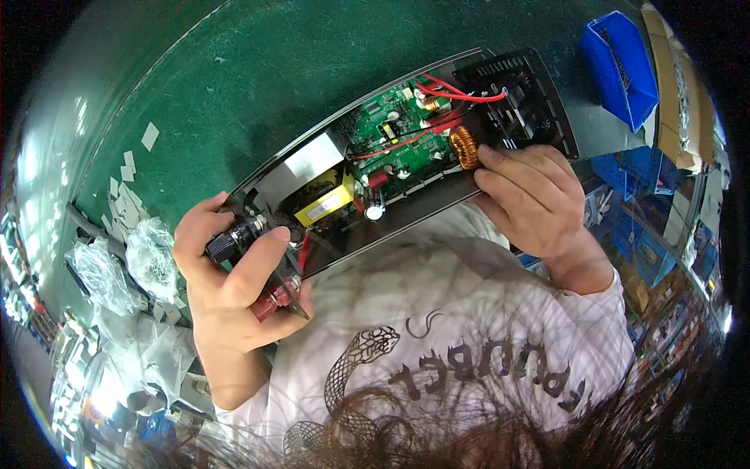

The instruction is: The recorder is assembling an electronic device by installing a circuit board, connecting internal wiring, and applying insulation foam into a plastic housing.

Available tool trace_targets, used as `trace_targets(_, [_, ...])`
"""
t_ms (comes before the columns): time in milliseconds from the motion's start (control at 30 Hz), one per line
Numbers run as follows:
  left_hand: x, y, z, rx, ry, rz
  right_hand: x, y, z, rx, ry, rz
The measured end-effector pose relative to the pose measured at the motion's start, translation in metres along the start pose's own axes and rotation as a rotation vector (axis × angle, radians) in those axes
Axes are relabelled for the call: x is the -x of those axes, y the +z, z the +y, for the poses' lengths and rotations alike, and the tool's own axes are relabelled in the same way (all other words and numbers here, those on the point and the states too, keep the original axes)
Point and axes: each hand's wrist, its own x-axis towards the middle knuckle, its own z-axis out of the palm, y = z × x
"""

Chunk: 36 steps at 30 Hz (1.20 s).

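Note:
A long, black-cased power inverter (394, 223) lies tilted between my hands, its top off. My left hand (223, 293) is closed round its left end, fingers about the black terminal post (234, 237) and the red terminal post (272, 302). My right hand (539, 199) grips the near edge toward the other end, fingertips beside a copper wire coil (463, 147). Inside are a green circuit board (371, 117), a yellow-wrapped transformer (324, 201) and a pale metal plate (308, 160). Red wires (476, 96) run to the slotted black end panel (551, 98). My right thumb is mostly hidden.
The green work surface (266, 70) spreads beyond the inverter. Small white paper pieces (125, 195) and clear plastic bags (148, 258) lie at the left. A blue bin (621, 70) stands at the far right beside cardboard (672, 94).

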Motion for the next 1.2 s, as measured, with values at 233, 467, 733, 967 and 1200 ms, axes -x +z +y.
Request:
trace_targets(233, [-0.001, -0.002, 0.000, -0.017, 0.042, -0.012, -0.001, 0.000, -0.002, 0.008, 0.002, -0.009])
trace_targets(467, [0.002, -0.001, 0.001, 0.001, -0.001, 0.003, 0.000, -0.001, -0.004, -0.006, 0.004, -0.010])
trace_targets(733, [-0.004, -0.003, 0.002, 0.002, 0.029, -0.019, -0.001, 0.002, -0.002, -0.009, -0.001, 0.003])
trace_targets(967, [-0.007, -0.013, 0.003, 0.045, -0.108, -0.035, 0.009, 0.000, -0.015, 0.042, -0.058, 0.037])
trace_targets(1200, [0.029, -0.012, -0.002, -0.020, -0.159, 0.088, -0.001, -0.046, -0.027, 0.041, 0.031, -0.004])
